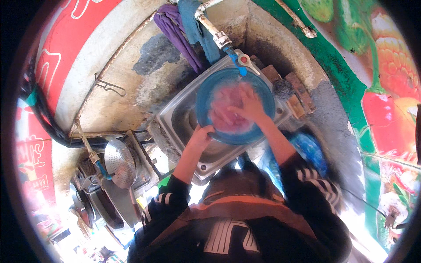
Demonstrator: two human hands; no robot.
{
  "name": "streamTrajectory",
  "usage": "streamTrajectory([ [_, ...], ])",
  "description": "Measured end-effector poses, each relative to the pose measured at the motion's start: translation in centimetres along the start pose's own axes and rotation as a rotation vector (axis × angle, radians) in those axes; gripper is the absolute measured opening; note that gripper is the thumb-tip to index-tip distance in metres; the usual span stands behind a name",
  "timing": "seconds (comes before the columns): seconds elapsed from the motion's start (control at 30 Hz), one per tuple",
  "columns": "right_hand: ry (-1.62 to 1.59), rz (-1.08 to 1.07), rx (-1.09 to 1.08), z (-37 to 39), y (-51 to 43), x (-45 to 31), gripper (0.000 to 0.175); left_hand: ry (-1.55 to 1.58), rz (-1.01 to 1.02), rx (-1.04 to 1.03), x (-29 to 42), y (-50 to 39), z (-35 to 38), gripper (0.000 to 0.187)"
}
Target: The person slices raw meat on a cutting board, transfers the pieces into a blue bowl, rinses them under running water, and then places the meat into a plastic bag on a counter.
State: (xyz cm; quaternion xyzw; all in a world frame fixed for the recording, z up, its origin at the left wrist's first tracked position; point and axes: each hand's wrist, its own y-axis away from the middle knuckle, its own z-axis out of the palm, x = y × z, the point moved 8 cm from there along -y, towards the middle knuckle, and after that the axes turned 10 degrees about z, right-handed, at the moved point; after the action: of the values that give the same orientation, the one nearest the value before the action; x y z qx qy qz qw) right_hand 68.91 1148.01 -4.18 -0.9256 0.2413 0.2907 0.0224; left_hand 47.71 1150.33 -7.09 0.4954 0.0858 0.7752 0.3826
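A round blue basin (203, 86) sits over a stainless steel sink (169, 113), below a tap (242, 65) with a blue spout and a red-centred handle. Pinkish pieces that look like raw meat (224, 110) lie in cloudy liquid inside it. My left hand (201, 136) grips the near left rim of the basin. Over the pink pieces, inside the basin, my right hand (250, 104) has its fingers spread; its fingertips touch the pieces, and whether it holds one is hard to tell.
Purple (174, 29) and teal (200, 33) cloths hang from the pipe behind the sink. Bricks (297, 95) are stacked at its right. To the left are a large perforated metal skimmer (120, 163), a second tap (103, 171) and a wall hook (111, 87). A blue bag (307, 151) lies low at right.
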Motion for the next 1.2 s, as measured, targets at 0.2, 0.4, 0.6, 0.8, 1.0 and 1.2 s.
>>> streamTrajectory([
  [0.2,-0.057,0.005,-0.108,1.7,0.4,-1.7,0.1,-0.043,-0.01,0.029,1.6,1.3,-0.7,0.042],
  [0.4,-0.189,0.021,-0.162,3.0,0.8,-2.9,0.105,-0.127,-0.014,0.066,3.2,2.2,-1.0,0.037],
  [0.6,-0.329,0.001,-0.184,4.7,0.8,-3.9,0.105,-0.17,0.014,0.122,5.0,2.6,-1.1,0.033],
  [0.8,-0.373,-0.06,-0.131,5.1,0.8,-5.0,0.104,-0.279,0.0,0.169,6.2,2.8,-1.3,0.035],
  [1.0,-0.414,-0.05,-0.136,5.4,0.6,-5.6,0.104,-0.342,-0.036,0.133,6.7,1.8,-2.1,0.057],
  [1.2,-0.435,-0.029,-0.106,6.7,0.4,-5.7,0.105,-0.451,-0.052,0.118,7.9,1.4,-1.9,0.068],
])
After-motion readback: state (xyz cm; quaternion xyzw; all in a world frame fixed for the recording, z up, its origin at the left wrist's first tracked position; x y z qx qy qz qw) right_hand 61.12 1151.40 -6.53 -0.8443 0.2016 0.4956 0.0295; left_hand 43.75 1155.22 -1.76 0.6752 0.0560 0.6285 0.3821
